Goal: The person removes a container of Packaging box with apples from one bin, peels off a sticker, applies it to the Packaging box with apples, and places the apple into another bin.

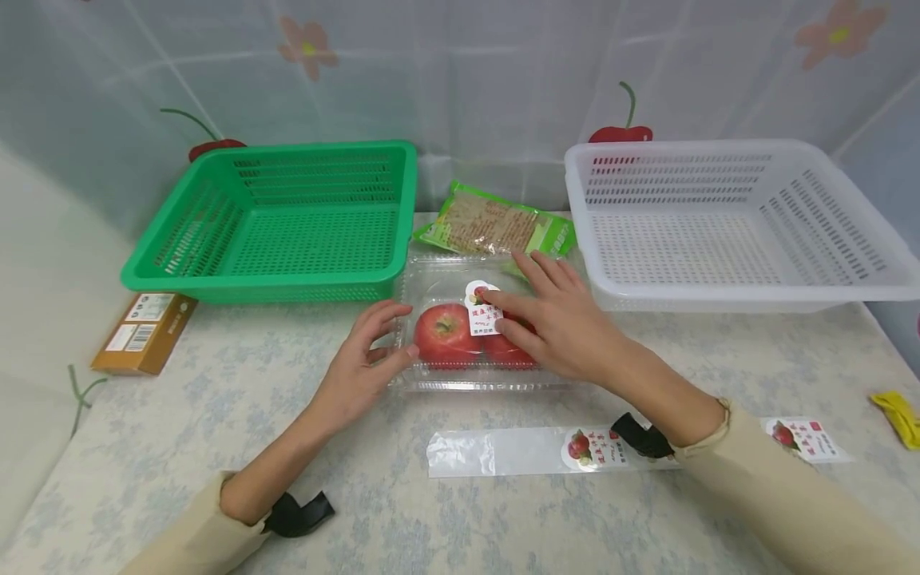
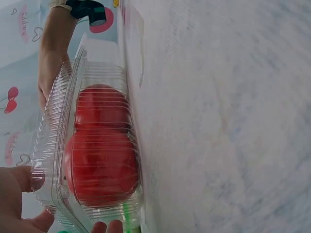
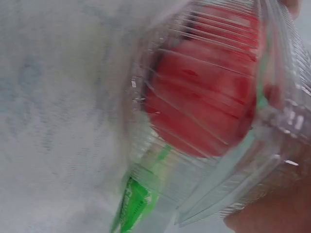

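At the frame's centre, the left hand, fingers apart, touches the clear box, perhaps to steady it, while the right hand, fingers spread, presses the label onto its lid.

A pale curtain printed with orange flowers and red cherries hangs behind a bench in blue-patterned cream cloth.

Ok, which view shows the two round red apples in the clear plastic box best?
The left wrist view: both red apples appear large, side by side, though through the ribbed clear plastic wall. Head shows one clearly, the other partly hidden by the white printed label and right hand. Right wrist is blurred: one large, one partial.
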Available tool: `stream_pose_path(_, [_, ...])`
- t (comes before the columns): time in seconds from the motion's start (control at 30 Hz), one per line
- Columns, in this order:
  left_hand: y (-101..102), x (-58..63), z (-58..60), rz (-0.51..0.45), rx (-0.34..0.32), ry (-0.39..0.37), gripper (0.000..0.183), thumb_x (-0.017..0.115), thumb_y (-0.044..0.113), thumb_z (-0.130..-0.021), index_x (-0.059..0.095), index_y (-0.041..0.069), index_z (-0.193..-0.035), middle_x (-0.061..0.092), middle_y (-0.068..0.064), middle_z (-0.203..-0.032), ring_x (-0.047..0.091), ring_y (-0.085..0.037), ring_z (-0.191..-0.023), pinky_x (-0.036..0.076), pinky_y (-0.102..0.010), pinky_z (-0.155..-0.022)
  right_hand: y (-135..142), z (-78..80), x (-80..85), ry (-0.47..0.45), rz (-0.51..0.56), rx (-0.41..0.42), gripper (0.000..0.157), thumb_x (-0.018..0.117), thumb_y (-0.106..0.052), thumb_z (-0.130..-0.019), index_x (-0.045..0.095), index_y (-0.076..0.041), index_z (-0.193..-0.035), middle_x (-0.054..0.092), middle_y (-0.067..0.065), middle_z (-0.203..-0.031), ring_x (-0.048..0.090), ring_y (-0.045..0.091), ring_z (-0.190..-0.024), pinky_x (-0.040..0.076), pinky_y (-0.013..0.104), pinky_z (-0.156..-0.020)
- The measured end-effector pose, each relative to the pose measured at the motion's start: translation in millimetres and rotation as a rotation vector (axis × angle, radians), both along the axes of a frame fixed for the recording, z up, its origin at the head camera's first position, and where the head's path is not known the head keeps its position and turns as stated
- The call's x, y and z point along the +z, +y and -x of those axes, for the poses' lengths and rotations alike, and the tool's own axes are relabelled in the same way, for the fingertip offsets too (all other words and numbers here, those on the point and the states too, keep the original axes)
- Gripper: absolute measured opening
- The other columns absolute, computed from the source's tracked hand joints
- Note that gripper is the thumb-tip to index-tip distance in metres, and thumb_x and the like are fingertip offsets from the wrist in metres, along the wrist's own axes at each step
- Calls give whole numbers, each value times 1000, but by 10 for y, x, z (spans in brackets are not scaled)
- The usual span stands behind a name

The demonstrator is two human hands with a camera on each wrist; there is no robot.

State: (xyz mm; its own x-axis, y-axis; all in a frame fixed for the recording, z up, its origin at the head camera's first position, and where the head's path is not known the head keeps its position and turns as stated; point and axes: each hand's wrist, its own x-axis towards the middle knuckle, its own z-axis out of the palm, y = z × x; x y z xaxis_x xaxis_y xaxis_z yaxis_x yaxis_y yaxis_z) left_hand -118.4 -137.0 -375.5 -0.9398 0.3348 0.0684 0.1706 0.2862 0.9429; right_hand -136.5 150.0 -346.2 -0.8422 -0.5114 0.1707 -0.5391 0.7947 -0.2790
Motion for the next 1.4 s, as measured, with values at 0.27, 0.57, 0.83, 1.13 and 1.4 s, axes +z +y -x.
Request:
stream_pose_path(0.27, [8, -16, 0, -25, -16, -22, 47, 61, 9, -96, 46, 7, -141, 23, -10, -156, 34, -35, -137, 35, -54, -105, -84, 7, 61, -100, -223, -81, 54, 28, -48, -104, 34, -31, -155, 3, 12, -164, -1, 35, -149, 0, 52, -117])
stream_pose_path(0.57, [9, -21, 16, -8, -27, -8, 47, 62, 12, -96, 46, 10, -140, 21, -12, -157, 33, -35, -138, 35, -55, -105, -33, 23, 64, -59, -194, -4, 51, 34, -39, -105, 36, -27, -154, 7, 16, -164, 1, 41, -148, 2, 57, -116])
stream_pose_path(0.83, [-4, -4, 21, 22, -39, -15, 48, 60, 13, -96, 44, 6, -140, 18, -10, -157, 29, -34, -140, 33, -55, -107, -46, 52, 82, -68, -231, 13, 48, 35, -45, -105, 39, -37, -151, 9, 15, -164, 3, 45, -146, 5, 60, -114])
stream_pose_path(1.13, [-12, -20, 26, 17, -36, -41, 47, 60, 15, -97, 43, 7, -140, 17, -9, -159, 27, -36, -141, 30, -57, -108, -136, 104, 103, -126, -306, -94, 63, 28, -67, -98, 27, -41, -155, 3, 11, -165, 2, 38, -148, 7, 57, -115])
stream_pose_path(1.4, [5, -22, 22, 38, -40, -30, 49, 59, 17, -98, 41, 10, -143, 16, -7, -160, 29, -35, -140, 32, -57, -107, -141, 112, 42, -18, -198, -111, 60, 40, -57, -100, 43, -26, -151, 20, 15, -162, 16, 41, -145, 16, 58, -113])
